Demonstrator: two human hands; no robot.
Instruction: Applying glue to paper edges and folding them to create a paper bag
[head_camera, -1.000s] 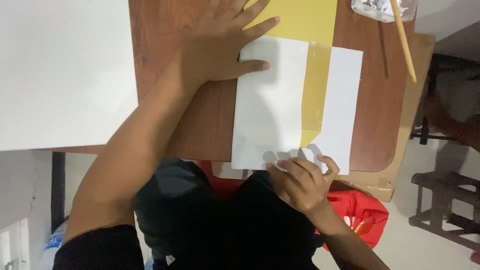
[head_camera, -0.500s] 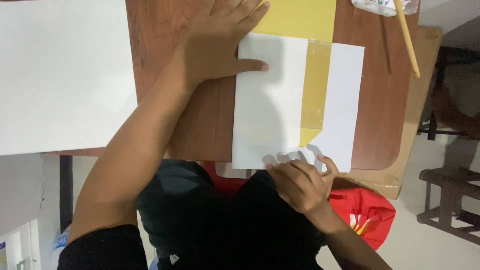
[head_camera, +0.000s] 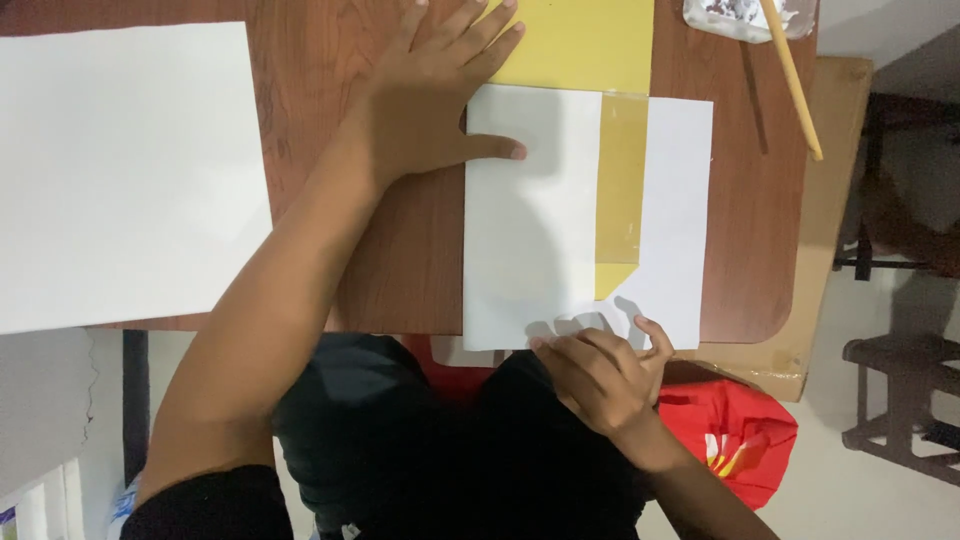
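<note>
A white folded paper sheet (head_camera: 535, 230) lies on the brown wooden table (head_camera: 400, 270), with a yellow strip (head_camera: 620, 185) showing between its two white flaps. My left hand (head_camera: 435, 100) lies flat with fingers spread, its thumb pressing the sheet's upper left part and its fingers reaching onto a yellow sheet (head_camera: 585, 40) beyond it. My right hand (head_camera: 600, 375) is at the sheet's near edge, fingertips curled and pinching the paper's lower edge near the fold.
A large white sheet (head_camera: 120, 170) covers the table's left part. A wooden stick (head_camera: 790, 75) rests in a small clear dish (head_camera: 735, 18) at the top right. A red bag (head_camera: 735, 440) sits below the table edge, and dark furniture (head_camera: 900, 400) stands at right.
My right hand has shifted slightly along the sheet's near edge, staying on the paper. My left hand keeps pressing in the same place.
</note>
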